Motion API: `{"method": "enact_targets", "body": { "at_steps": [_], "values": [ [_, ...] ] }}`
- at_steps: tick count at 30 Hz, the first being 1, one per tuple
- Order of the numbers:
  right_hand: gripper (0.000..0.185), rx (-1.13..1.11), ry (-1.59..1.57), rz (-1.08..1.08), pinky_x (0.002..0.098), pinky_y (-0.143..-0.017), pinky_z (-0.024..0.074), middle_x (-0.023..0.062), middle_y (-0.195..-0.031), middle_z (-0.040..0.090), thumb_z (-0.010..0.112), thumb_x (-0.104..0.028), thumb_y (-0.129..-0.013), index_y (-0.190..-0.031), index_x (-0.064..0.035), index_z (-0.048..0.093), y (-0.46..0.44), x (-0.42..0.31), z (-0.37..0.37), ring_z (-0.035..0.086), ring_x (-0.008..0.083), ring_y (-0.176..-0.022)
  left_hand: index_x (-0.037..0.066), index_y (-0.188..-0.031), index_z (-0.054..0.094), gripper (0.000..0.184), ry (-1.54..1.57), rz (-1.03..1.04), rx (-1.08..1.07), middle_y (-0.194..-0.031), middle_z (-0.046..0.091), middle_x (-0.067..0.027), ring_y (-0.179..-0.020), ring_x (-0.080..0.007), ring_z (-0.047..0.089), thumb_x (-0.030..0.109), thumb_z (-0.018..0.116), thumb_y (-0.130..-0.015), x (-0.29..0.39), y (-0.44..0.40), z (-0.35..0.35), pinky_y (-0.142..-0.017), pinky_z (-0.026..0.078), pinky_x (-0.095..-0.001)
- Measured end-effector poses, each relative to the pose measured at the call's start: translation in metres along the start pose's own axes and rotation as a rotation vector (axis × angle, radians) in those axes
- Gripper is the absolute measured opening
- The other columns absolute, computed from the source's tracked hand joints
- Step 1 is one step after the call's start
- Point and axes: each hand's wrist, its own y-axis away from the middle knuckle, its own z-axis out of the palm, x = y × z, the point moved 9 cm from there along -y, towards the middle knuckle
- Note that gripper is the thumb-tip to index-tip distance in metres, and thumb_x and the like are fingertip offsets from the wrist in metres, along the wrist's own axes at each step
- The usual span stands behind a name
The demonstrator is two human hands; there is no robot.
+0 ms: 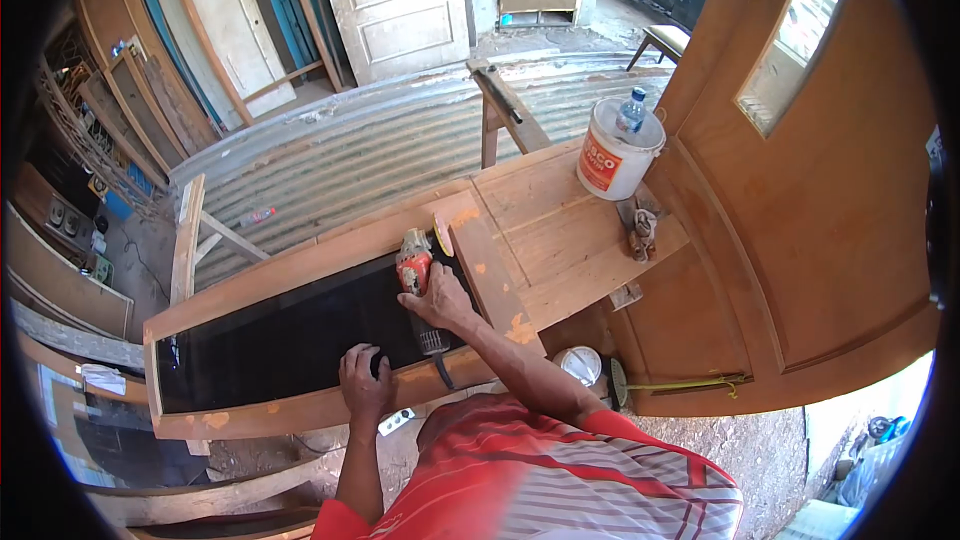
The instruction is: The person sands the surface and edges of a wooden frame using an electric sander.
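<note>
A wooden door panel (500,270) with a dark glass pane (290,340) lies flat before me, with orange patches on its frame. My right hand (440,298) is wrapped round the body of a red and grey power tool (413,265), which lies over the glass near the cross rail. The tool's round disc (443,235) is tilted up beside the rail, and its cord hangs towards me. My left hand (367,380) rests at the near edge of the frame, fingers bent over the glass; a small dark thing shows at its fingertips, too small to name.
A white bucket (612,165) holding a bottle (632,110) stands on the panel's right part. A large brown door (820,170) leans at the right. Corrugated sheets (350,155) lie beyond the panel. A power strip (396,422) and a round lid (580,364) are below.
</note>
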Motion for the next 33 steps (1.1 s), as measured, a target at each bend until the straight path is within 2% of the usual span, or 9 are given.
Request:
{"method": "enact_targets", "body": {
  "at_steps": [2,7,13,19,23,26,29,33],
  "values": [
    [0.085,-0.012,-0.014,-0.003,0.0527,-0.097,0.0534,0.0300,-0.125,0.058,0.084,-0.053,-0.079,-0.130,0.0040,0.047,-0.002,0.004,0.003,0.062,0.0456,-0.118,0.004,-0.106,0.071,0.024,-0.003,0.008,0.008,-0.117,0.067,-0.0142,-0.111,-0.0361,0.062,0.015,0.074,-0.085,-0.001,0.000,0.002,-0.099,0.049,-0.0481],
    [0.086,0.009,-0.026,-0.051,0.0515,-0.095,0.0539,0.0303,-0.122,0.058,0.082,-0.058,-0.081,-0.128,0.0049,0.047,-0.002,0.005,0.003,0.063,0.0455,-0.115,0.004,-0.105,0.071,0.023,-0.027,-0.002,0.020,-0.118,0.067,-0.0146,-0.112,-0.0363,0.063,0.012,0.074,-0.084,0.003,0.002,0.000,-0.099,0.050,-0.0466],
    [0.094,0.002,-0.048,-0.045,0.0489,-0.101,0.0507,0.0318,-0.122,0.059,0.079,-0.067,-0.080,-0.128,0.0087,0.050,-0.005,0.006,0.004,0.059,0.0439,-0.119,0.003,-0.104,0.071,0.019,-0.012,0.000,0.039,-0.117,0.068,-0.0155,-0.111,-0.0368,0.063,0.011,0.072,-0.086,0.005,0.003,-0.001,-0.099,0.050,-0.0471],
    [0.101,0.000,0.021,0.043,0.0505,-0.100,0.0514,0.0317,-0.128,0.056,0.076,-0.073,-0.079,-0.131,0.0089,0.048,-0.003,-0.002,0.002,0.059,0.0442,-0.122,0.003,-0.102,0.071,0.017,0.036,-0.001,0.034,-0.116,0.068,-0.0157,-0.109,-0.0378,0.063,0.013,0.071,-0.088,-0.001,0.006,-0.001,-0.097,0.049,-0.0489],
    [0.100,-0.004,0.044,0.085,0.0510,-0.100,0.0522,0.0292,-0.131,0.056,0.078,-0.070,-0.079,-0.135,0.0077,0.046,0.000,-0.008,-0.004,0.059,0.0435,-0.123,0.003,-0.101,0.071,0.016,0.045,0.017,0.035,-0.115,0.068,-0.0153,-0.110,-0.0359,0.064,0.012,0.069,-0.088,0.003,0.006,-0.004,-0.097,0.050,-0.0471],
    [0.098,0.009,0.065,0.090,0.0510,-0.100,0.0526,0.0280,-0.132,0.055,0.079,-0.066,-0.080,-0.136,0.0068,0.046,0.002,-0.009,-0.001,0.059,0.0434,-0.124,0.002,-0.109,0.071,0.022,0.085,0.010,-0.051,-0.116,0.068,-0.0172,-0.111,-0.0364,0.064,0.014,0.069,-0.091,-0.001,0.002,0.002,-0.099,0.050,-0.0475],
    [0.095,-0.007,0.059,0.124,0.0517,-0.099,0.0535,0.0284,-0.131,0.056,0.081,-0.060,-0.079,-0.136,0.0075,0.046,-0.001,-0.010,-0.005,0.059,0.0440,-0.124,0.000,-0.119,0.068,0.031,0.470,-0.301,-0.219,-0.117,0.068,-0.0198,-0.113,-0.0375,0.064,0.017,0.070,-0.093,-0.023,-0.012,0.024,-0.101,0.049,-0.0482],
    [0.092,0.026,0.088,0.136,0.0516,-0.098,0.0540,0.0260,-0.128,0.058,0.082,-0.057,-0.078,-0.134,0.0068,0.048,0.001,-0.007,-0.002,0.059,0.0433,-0.123,-0.004,-0.122,0.065,0.034,0.428,-0.044,-0.228,-0.117,0.067,-0.0230,-0.114,-0.0413,0.061,0.014,0.069,-0.094,0.016,-0.054,0.023,-0.104,0.047,-0.0508]
  ]
}}
